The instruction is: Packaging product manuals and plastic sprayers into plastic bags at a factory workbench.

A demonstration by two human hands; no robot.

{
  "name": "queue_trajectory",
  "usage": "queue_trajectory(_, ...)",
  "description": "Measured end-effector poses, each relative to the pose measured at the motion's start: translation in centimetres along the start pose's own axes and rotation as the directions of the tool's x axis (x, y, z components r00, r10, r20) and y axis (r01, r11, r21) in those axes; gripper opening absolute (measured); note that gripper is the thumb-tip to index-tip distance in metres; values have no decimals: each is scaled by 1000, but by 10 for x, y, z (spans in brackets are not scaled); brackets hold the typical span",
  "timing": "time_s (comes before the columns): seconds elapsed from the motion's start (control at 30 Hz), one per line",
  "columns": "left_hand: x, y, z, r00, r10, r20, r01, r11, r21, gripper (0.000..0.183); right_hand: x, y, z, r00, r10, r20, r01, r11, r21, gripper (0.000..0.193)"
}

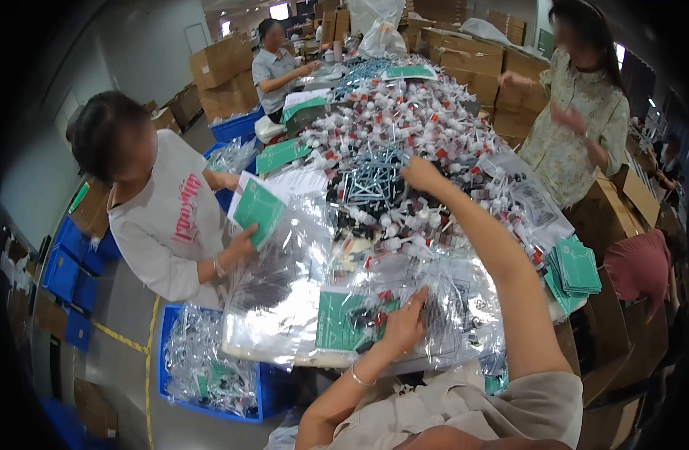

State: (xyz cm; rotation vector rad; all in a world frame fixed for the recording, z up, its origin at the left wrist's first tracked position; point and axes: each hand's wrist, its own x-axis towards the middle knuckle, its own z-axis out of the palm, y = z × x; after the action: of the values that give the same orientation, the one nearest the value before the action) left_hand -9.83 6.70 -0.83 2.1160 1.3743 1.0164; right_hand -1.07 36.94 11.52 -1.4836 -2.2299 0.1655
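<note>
Blue bin [260, 396] holds filled clear bags [205, 356]; your left hand [404, 328] is near a green booklet [331, 319], your right hand [423, 177] beside metal rods [370, 181]; whether either's fingers grip, I cannot tell

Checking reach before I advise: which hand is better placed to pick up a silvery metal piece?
Probably right: the right hand is beside the silvery metal pieces, while the left hand is farther back, near the closest green booklet.

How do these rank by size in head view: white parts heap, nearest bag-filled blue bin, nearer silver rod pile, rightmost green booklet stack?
Largest: white heap
Next: blue bin
Smallest, too alike to rank: rod pile, green booklet stack
</note>
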Motion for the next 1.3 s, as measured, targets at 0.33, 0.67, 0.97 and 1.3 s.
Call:
queue_trajectory(0.33,22,17,-40,978,-190,87,209,908,-364,55,-151,-40,-132,837,-142,529,-62,935,349,22)
queue_trajectory(0.67,34,99,-79,993,84,-87,-93,989,-115,66,-224,-46,-63,521,-155,839,-415,813,408,19)
queue_trajectory(0.97,36,77,-136,975,203,-93,-214,968,-131,61,-213,-82,-52,637,-675,372,456,719,525,34)
queue_trajectory(1.3,73,172,-207,1000,21,-16,-27,809,-588,55,-287,-58,-222,632,-771,80,774,633,-20,20)
